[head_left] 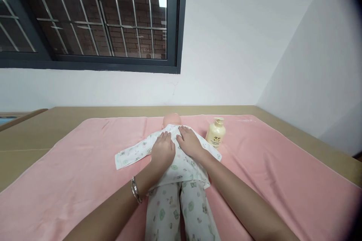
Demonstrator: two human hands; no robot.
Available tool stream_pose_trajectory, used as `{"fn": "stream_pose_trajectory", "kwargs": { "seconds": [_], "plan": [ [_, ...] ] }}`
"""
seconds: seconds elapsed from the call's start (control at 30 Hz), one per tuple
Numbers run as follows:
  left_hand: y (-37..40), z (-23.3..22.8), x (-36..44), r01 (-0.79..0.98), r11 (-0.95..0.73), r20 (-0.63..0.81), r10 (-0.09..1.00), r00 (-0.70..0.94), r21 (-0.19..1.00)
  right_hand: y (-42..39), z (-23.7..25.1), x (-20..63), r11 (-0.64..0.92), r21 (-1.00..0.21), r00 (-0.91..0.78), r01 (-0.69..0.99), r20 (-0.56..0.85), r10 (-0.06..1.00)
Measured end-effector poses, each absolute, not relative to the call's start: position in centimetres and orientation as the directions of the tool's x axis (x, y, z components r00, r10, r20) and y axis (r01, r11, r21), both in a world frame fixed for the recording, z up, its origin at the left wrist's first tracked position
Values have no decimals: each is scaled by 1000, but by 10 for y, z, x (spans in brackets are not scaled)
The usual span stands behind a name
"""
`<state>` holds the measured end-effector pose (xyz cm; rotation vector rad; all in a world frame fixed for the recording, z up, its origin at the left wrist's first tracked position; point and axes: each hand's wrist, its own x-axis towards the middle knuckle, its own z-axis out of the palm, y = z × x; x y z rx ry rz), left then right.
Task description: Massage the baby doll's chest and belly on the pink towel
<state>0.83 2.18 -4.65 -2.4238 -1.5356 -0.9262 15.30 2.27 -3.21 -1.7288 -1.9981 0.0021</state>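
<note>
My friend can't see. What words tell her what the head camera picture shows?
Two bare hands, the left hand and right hand, rest flat on the chest of a baby doll in white printed pyjamas, lying on a pink towel. A cream pump bottle stands beside the doll.

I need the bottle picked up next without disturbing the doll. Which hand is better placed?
Probably the right hand: it rests flat on the doll's shirt on the side nearest the cream pump bottle. The left hand would have to cross over it.
</note>
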Motion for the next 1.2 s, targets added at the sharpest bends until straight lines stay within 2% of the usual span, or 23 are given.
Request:
{"fn": "stream_pose_trajectory", "kwargs": {
  "seconds": [0.13,0.27,0.37,0.47,0.8,1.07,1.13,1.2],
  "plan": [
    [31,-39,2,811,-463,448,847,286,358,7,-28,135,162,-218,-65,963,394,917],
    [42,-35,-5,753,-477,408,862,301,453,-12,-20,123,156,-124,-94,980,399,912],
    [48,-39,-5,729,-485,426,858,288,483,-17,-14,124,170,-130,-112,977,366,924],
    [49,-44,-3,720,-482,449,855,261,499,-11,-15,131,170,-190,-94,967,358,929],
    [46,-45,-1,734,-485,488,840,239,475,14,-35,148,251,-262,-115,932,444,889],
    [19,-23,5,825,-519,458,803,381,225,15,-34,149,267,-240,-138,933,446,884],
    [14,-20,6,831,-508,459,808,369,227,16,-32,149,265,-219,-148,939,437,887],
    [15,-19,6,823,-490,444,829,340,286,13,-30,147,252,-198,-144,947,439,887]
  ]
}}
